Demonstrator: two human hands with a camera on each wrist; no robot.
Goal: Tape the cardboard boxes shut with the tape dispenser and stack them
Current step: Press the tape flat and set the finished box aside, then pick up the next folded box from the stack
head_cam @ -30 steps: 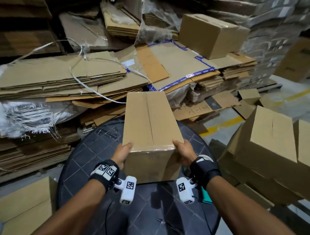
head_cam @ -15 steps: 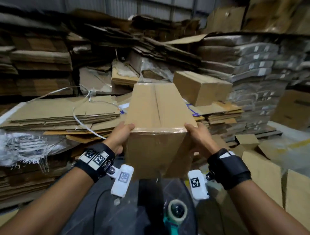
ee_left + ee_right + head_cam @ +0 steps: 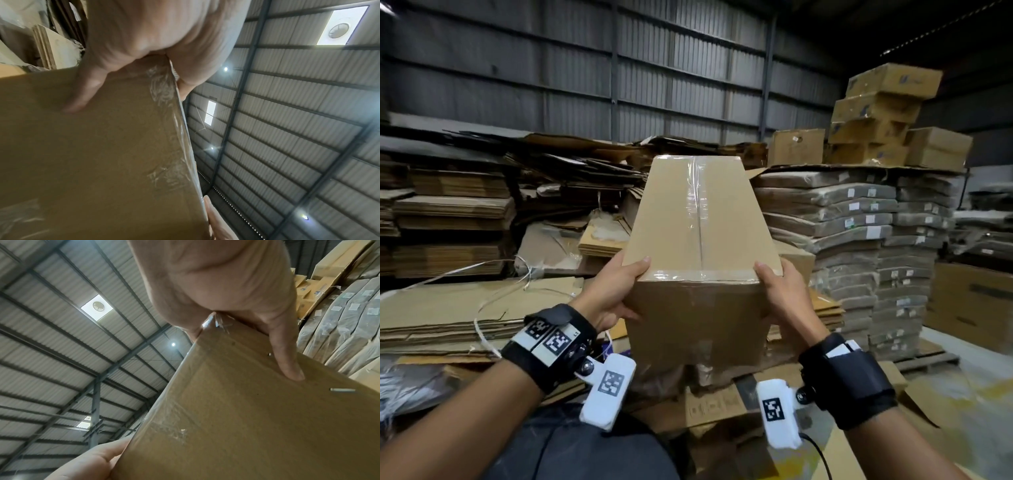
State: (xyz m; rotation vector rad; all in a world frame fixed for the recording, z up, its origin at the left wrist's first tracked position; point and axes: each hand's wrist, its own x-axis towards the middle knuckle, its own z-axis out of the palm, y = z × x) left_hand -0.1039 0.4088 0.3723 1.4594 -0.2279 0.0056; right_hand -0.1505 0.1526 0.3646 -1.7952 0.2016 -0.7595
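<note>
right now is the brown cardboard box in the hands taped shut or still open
Taped shut on top: clear tape runs along the centre seam of the brown cardboard box and across its near edge, flaps flat. Its underside is hidden.

One taped cardboard box held up near, two hands on it, left hand and right hand, two wrist cameras, six closed boxes piled far right, one large carton at right.

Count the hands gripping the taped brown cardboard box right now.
2. The left hand grips the near left corner of the taped brown cardboard box; the right hand grips its near right corner. Fingers under the box are hidden.
</note>
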